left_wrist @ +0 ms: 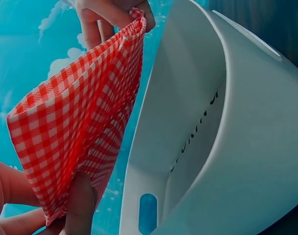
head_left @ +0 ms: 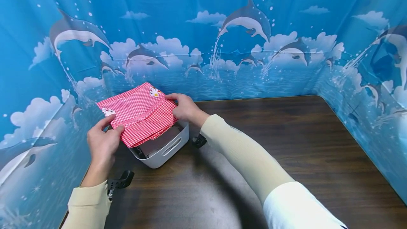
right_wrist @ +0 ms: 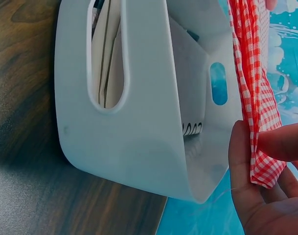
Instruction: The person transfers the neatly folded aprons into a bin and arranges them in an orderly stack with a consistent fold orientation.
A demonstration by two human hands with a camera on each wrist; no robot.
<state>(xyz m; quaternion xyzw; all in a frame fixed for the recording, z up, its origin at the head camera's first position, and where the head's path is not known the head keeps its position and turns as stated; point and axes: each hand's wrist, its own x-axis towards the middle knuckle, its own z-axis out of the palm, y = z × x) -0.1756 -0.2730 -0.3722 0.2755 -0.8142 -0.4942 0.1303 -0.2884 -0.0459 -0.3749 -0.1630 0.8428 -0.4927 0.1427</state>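
A red-and-white checked cloth bag (head_left: 140, 110) with cartoon figures is stretched flat between both hands over a light grey plastic basket (head_left: 159, 156). A gathered seam runs across it, and layered fabric shows along its near edge. My left hand (head_left: 103, 140) pinches its left corner between thumb and fingers. At the opposite corner my right hand (head_left: 186, 109) pinches the bag the same way. In the right wrist view, thumb and fingers close on the folded cloth edge. Inside the basket lies a brown flat item (head_left: 162, 140); a spiral-bound notebook (right_wrist: 188, 73) also shows there.
The basket stands on a dark wooden table (head_left: 270, 144), near its back left corner. A blue dolphin-print curtain (head_left: 203, 38) hangs behind and along both sides. Black straps (head_left: 119, 183) circle the wrists.
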